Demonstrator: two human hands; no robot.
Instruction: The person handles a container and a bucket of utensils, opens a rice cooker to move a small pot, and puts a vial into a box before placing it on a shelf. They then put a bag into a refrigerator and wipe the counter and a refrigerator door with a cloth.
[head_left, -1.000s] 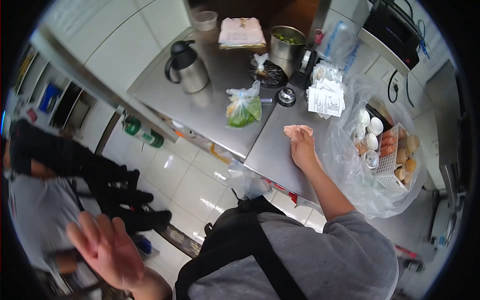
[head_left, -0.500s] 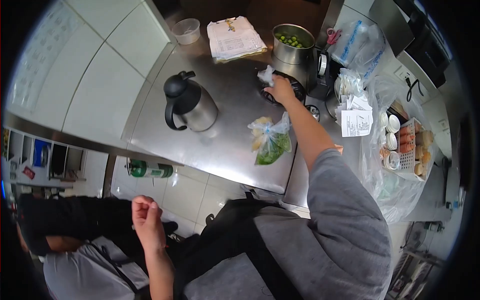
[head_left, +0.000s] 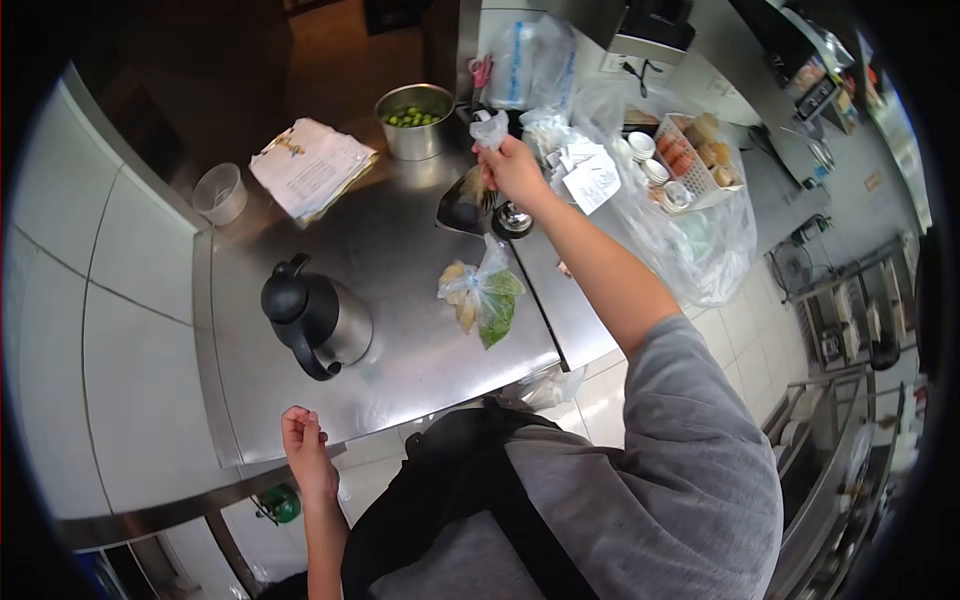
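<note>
My right hand (head_left: 516,172) is closed round the gathered neck of a plastic bag with dark contents (head_left: 462,208), over the steel counter. White crumpled plastic of the bag's neck sticks up above my fingers. Nearer me on the counter lie tied clear bags, one with green contents (head_left: 497,308) and one with pale yellowish pieces (head_left: 460,288). My left hand (head_left: 308,450) hovers by the front edge of the counter, fingers curled in, with nothing visible in them. A steel and black thermal jug (head_left: 318,315) stands closest to it.
At the back are a steel pot of green fruits (head_left: 415,125), a stack of papers (head_left: 312,165) and a clear plastic tub (head_left: 219,193). A call bell (head_left: 513,220), paper slips (head_left: 590,180) and a white basket of jars (head_left: 690,165) are on the right.
My right hand has raised the bag with dark contents from the counter. The view has swung to the right; my left hand stays curled.
</note>
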